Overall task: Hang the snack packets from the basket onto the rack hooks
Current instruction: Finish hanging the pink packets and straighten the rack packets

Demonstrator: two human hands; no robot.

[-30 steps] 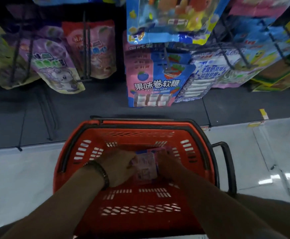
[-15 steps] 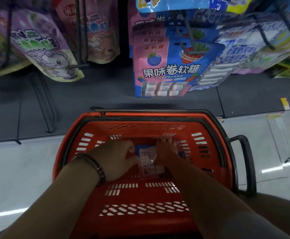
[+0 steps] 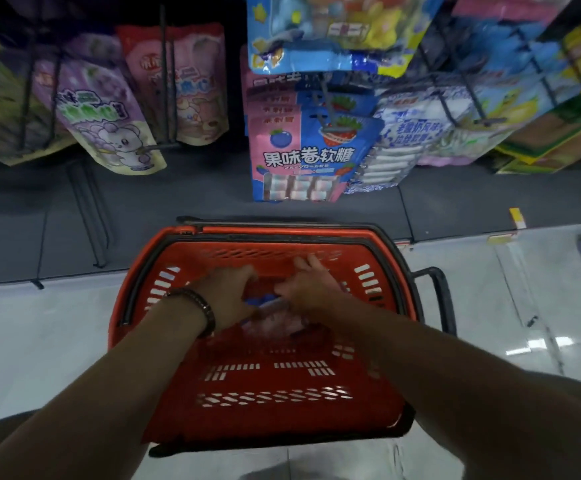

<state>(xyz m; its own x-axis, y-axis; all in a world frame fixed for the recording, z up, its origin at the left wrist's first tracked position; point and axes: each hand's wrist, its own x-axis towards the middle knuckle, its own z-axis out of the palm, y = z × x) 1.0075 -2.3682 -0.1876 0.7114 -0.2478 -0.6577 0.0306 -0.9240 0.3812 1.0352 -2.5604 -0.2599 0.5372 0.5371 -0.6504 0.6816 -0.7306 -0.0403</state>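
Note:
A red plastic basket (image 3: 265,386) stands on the floor below me. Both of my hands are inside it. My left hand (image 3: 226,292), with a dark bead bracelet on the wrist, curls round the left edge of a pink and blue snack packet (image 3: 275,318). My right hand (image 3: 311,289) grips the packet's right side with its fingers spread toward the far wall. The packet is blurred and mostly hidden by the hands. Above, a rack hook (image 3: 327,109) carries pink-blue roll candy packets (image 3: 303,161). A bare double-wire hook (image 3: 166,98) juts out to the left of them.
Purple mouse packets (image 3: 109,126), a pink packet (image 3: 185,88), white-blue packets (image 3: 410,129) and a blue packet (image 3: 330,32) hang on the rack. The basket's black pull handle (image 3: 441,296) sticks out on the right. Yellow boxes (image 3: 559,143) sit at far right. Dark shelf base (image 3: 178,202) meets glossy floor.
Both hands have shifted toward the basket's far wall, still on the packet, which now lies lower beneath them. The view has tilted up and shows more of the rack.

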